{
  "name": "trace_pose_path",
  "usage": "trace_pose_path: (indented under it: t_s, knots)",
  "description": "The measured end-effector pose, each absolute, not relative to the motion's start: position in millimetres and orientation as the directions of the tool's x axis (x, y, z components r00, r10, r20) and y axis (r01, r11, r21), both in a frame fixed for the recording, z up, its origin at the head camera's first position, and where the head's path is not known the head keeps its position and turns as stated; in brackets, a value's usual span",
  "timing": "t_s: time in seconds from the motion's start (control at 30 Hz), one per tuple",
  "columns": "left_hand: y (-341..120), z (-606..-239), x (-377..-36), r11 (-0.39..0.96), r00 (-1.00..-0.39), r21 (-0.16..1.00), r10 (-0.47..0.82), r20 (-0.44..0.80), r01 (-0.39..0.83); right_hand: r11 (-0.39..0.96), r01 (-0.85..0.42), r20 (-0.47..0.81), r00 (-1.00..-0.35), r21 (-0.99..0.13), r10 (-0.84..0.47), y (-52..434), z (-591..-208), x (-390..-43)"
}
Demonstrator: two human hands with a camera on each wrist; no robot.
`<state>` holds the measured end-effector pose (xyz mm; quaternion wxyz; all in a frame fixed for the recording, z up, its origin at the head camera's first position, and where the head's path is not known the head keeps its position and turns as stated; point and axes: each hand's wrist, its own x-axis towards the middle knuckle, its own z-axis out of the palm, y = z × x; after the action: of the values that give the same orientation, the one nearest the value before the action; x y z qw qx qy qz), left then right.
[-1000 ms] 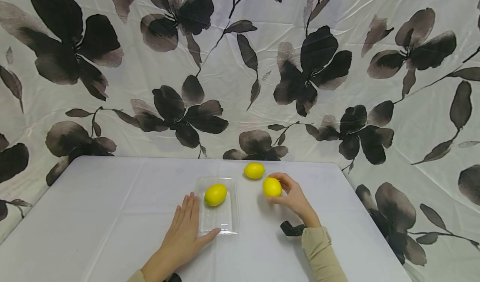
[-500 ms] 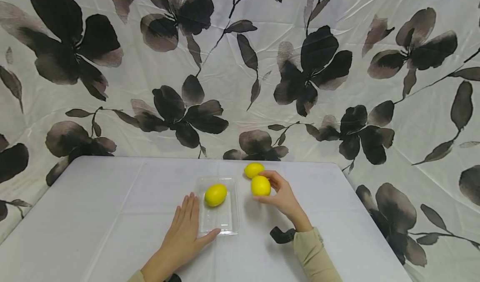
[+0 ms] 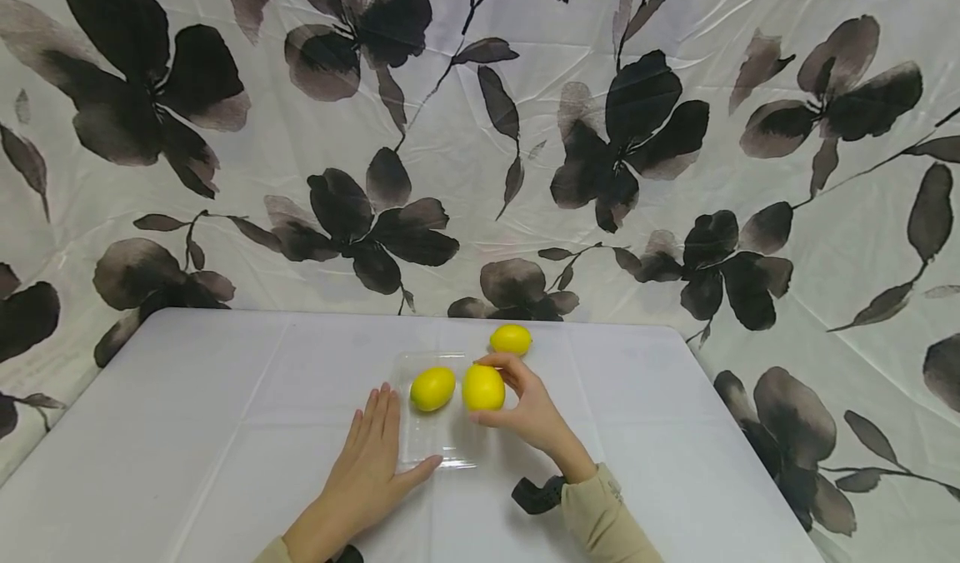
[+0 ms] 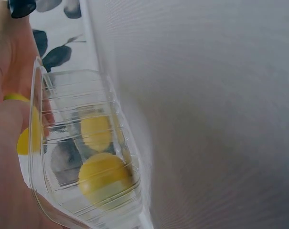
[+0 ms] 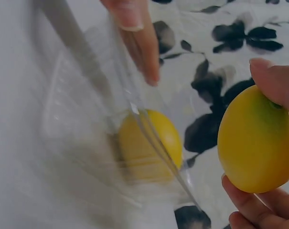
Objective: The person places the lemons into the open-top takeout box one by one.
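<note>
A clear plastic tray point(image 3: 438, 455) sits mid-table with one yellow lemon point(image 3: 432, 389) inside it. My left hand point(image 3: 360, 467) lies along the tray's left side, fingers straight, thumb at the near edge. My right hand point(image 3: 536, 413) grips a second lemon point(image 3: 483, 388) between thumb and fingers at the tray's right rim, overlapping it in the head view. The right wrist view shows this held lemon point(image 5: 256, 140) up close, with a greenish stem end, beside the tray wall. Through the ribbed tray wall point(image 4: 75, 78) in the left wrist view, the lemon inside point(image 4: 105, 179) shows.
A third lemon point(image 3: 511, 340) lies near the table's far edge, behind the right hand. White cloth covers the table point(image 3: 187, 430). A floral-patterned sheet point(image 3: 480, 130) hangs behind it. A black wrist device point(image 3: 537, 495) sits under the right wrist.
My right hand has moved left with the lemon, from open table to the tray's right rim. The left hand, tray and other lemons have stayed in place.
</note>
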<state>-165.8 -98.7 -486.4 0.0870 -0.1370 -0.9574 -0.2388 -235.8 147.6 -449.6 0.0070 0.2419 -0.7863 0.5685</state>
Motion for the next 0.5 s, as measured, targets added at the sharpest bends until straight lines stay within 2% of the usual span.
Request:
trace_pose_path:
  t_s: [0.3, 0.5]
  knots:
    - [-99, -485, -167, 0.85, -0.951, 0.435, 0.218, 0.221, 0.296, 0.325, -0.501, 0.328, -0.824, -0.802, -0.462, 131, -461, -235]
    - [-99, -486, -167, 0.85, -0.948, 0.43, 0.226, 0.225, 0.304, 0.373, -0.483, 0.281, -0.832, -0.792, -0.479, 128, -461, -241]
